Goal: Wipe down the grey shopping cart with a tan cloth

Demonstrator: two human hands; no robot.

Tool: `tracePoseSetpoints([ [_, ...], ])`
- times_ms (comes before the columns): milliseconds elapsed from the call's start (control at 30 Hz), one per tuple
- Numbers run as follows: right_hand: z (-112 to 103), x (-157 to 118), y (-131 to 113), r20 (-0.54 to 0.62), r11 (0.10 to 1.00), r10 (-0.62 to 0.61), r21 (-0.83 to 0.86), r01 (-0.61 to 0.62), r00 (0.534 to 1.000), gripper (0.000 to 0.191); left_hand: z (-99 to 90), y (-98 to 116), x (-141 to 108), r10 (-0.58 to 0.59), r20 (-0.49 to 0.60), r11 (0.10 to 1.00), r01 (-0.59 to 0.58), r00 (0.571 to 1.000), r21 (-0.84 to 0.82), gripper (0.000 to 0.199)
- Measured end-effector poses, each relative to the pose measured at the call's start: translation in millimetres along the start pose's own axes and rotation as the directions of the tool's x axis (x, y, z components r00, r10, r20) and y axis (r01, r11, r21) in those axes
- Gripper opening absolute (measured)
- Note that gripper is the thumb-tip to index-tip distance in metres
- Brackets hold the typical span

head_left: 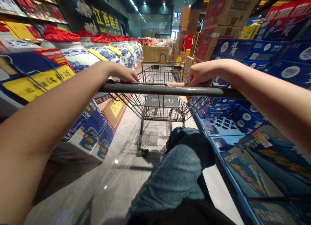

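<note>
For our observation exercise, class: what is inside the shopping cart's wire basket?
A grey panel with printed symbols shows low in the wire basket. The part nearest the cart handle is covered by the handle, left hand and right hand, so it cannot be seen.

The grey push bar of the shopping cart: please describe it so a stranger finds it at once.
In the aisle between blue-and-white porcelain jars and stacked blue cartons, find the black wire shopping cart. Its dark grey push bar runs across the near end. Unlike the thin wires beyond, it is a thick smooth tube under the left hand and right hand.
</note>
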State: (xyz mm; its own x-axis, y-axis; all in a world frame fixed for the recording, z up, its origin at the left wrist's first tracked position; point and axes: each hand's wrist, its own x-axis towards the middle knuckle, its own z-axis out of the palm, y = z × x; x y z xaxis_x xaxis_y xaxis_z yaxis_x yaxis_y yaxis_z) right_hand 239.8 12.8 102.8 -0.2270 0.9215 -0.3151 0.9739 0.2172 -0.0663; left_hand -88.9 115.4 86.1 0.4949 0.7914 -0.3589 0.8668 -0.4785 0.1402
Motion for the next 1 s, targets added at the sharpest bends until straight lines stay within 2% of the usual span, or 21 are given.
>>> tracePoseSetpoints([
  [67,1,-2,3,-0.009,1.0,0.026,-0.007,-0.026,1.0,0.041,0.7,10,-2,-0.063,0.044,0.998,0.063,0.997,0.002,0.045],
  [100,1,-2,3,-0.025,1.0,-0.002,-0.01,0.002,1.0,0.039,0.7,14,-2,-0.07,0.043,0.998,0.07,0.997,0.004,0.045],
  [200,4,2,0,-0.159,0.983,-0.181,-0.036,0.178,0.971,0.034,0.0,19,-1,-0.073,0.029,0.997,0.073,0.997,0.004,0.044],
  [267,7,7,-4,-0.225,0.953,-0.3,-0.033,0.301,0.927,0.043,-0.6,18,0,-0.071,0.026,0.997,0.072,0.997,-0.014,0.046],
  [333,9,12,-4,-0.212,0.922,-0.377,0.009,0.388,0.902,0.053,-0.9,14,1,-0.076,0.049,0.996,0.078,0.996,-0.034,0.05],
  [400,7,16,1,-0.154,0.904,-0.406,0.078,0.42,0.901,0.055,-1.3,10,3,-0.068,0.068,0.997,0.071,0.995,-0.038,0.051],
  [500,3,15,17,-0.075,0.928,-0.345,0.124,0.352,0.936,0.05,-1.7,7,4,-0.04,0.068,0.999,0.041,0.997,-0.015,0.049],
  [600,4,9,35,0.028,0.967,-0.253,0.051,0.251,0.967,0.045,-1.6,8,4,-0.012,0.05,1.0,0.011,0.999,0.022,0.048],
  [667,8,5,45,0.068,0.97,-0.244,0.001,0.245,0.967,0.043,-1.1,11,5,-0.002,0.046,0.999,0.0,0.999,0.049,0.048],
  [700,10,4,50,0.055,0.967,-0.254,-0.015,0.256,0.966,0.041,-0.8,13,5,0.003,0.044,0.998,-0.006,0.999,0.062,0.047],
  [767,15,1,59,-0.048,0.967,-0.25,-0.059,0.247,0.967,0.034,-0.4,15,6,0.016,0.024,0.996,-0.018,1.0,0.087,0.045],
  [867,18,-2,73,-0.231,0.986,-0.145,-0.111,0.122,0.962,0.028,-0.3,17,10,0.029,-0.009,0.993,-0.028,1.0,0.116,0.043],
  [933,17,-5,80,-0.242,0.995,-0.07,-0.092,0.049,0.968,0.027,-0.5,19,12,0.039,-0.018,0.991,-0.036,0.999,0.127,0.042],
  [1000,15,-9,81,-0.19,0.996,-0.05,-0.082,0.035,0.981,0.028,-0.9,20,15,0.052,-0.019,0.989,-0.048,0.998,0.138,0.041],
])
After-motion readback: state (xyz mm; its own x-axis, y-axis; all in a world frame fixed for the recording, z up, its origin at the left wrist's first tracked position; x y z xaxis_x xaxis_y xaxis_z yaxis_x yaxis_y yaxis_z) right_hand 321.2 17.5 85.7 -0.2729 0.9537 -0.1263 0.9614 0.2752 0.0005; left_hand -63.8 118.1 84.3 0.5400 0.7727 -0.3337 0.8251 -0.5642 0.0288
